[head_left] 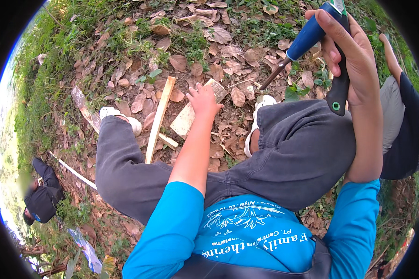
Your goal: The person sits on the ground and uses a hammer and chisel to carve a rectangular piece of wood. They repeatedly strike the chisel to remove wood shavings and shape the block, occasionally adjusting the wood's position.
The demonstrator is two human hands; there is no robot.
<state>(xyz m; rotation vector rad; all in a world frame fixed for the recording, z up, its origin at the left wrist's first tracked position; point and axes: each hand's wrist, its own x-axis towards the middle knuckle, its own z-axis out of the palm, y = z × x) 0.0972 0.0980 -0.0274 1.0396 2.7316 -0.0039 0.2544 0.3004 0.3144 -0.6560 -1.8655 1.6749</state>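
My left hand (203, 100) lies across a short wooden block (184, 120) on the leafy ground between my feet. Its fingers are over the far edge and its thumb is by the near one. Raised at the upper right, my right hand (354, 56) is closed around two tools. One has a blue handle (307, 37) and a thin dark metal shaft (275, 74) pointing down to the left; it looks like a chisel or screwdriver. The other has a black handle (338, 88) with a green ring at its end; its working end is cut off by the frame.
A long pale wood strip (160, 118) lies left of the block, over a shorter stick (168, 141). A weathered plank (85, 108) is farther left. Dry leaves and green plants cover the ground. One person in dark clothing (44, 197) is at far left, another (400, 125) at right.
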